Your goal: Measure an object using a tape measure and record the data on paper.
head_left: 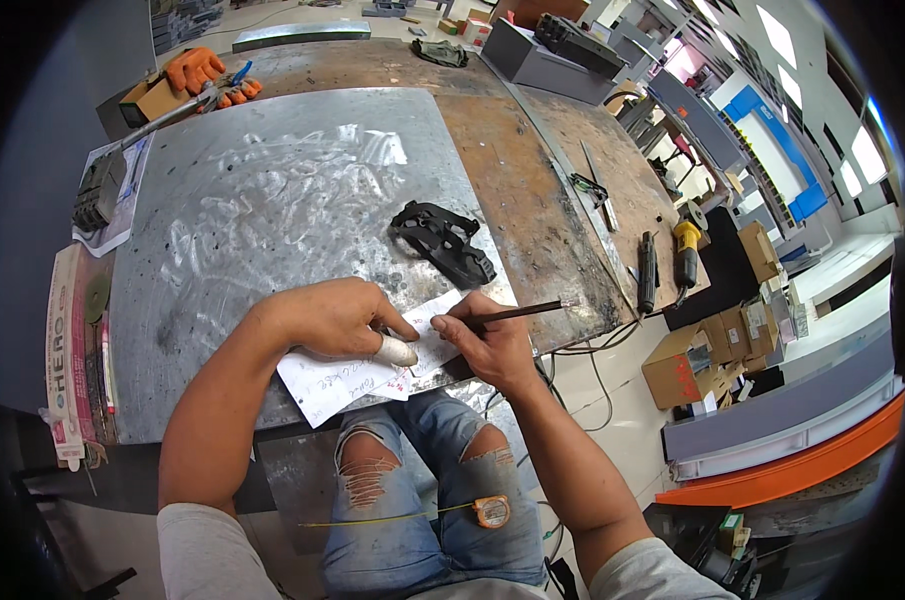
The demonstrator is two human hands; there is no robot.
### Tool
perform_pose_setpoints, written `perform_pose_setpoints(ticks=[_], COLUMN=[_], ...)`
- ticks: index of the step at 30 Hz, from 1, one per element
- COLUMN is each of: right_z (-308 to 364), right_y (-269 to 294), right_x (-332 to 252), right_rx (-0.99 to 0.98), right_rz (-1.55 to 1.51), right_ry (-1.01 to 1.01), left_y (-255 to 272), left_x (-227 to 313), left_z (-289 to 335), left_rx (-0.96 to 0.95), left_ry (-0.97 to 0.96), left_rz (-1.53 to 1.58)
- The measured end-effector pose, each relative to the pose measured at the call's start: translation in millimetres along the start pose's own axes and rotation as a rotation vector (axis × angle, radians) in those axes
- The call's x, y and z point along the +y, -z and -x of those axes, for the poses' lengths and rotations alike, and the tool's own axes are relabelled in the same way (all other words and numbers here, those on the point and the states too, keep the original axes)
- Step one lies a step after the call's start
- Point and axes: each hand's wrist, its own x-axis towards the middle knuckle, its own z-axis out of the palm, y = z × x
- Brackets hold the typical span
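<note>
1. While the left hand lies flat on a white sheet of handwritten paper, its bandaged fingertip pressed down, the sheet is pinned at the near edge of the scratched grey steel plate — apparently so it cannot slide.
2. Gripped like a writing tool, a slim dark pencil sits pinched between the thumb and fingers of the right hand, tip at the paper.
3. Its long axis runs almost level across the view, the working end pointing to the person's left and the free end out toward the rusty brown bench edge.
4. A black plastic bracket rests just beyond the hands; an orange tape measure lies on the torn blue jeans — both untouched.
</note>
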Motion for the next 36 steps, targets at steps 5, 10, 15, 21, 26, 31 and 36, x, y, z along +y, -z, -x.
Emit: perform_pose_setpoints(ticks=[5,10,15,21,26,31,36], right_z=[1,2,3,2,1,2,0], right_y=[0,0,2,2,3,1,3], right_x=[3,4,3,-1,-5,-2,0], right_rx=[-0.012,-0.023,0.034,0.048,0.041,0.071,0.025], right_rz=[-0.049,-0.048,0.019,0.05,0.088,0.1,0.098], right_ry=[-0.028,-0.044,-0.015,-0.005,-0.004,0.008,-0.009], left_y=[-2,0,-1,-2,-1,-1,-2], left_x=[-5,2,0,-4,-2,-2,-2], left_z=[-1,1,0,-1,0,1,0], left_rx=[0.008,0.021,0.026,0.03,0.029,0.032,0.039], left_ry=[-0.012,-0.023,-0.016,-0.023,-0.018,-0.027,-0.031], left_rz=[0.0,-0.013,-0.003,0.004,-0.01,0.011,0.003])
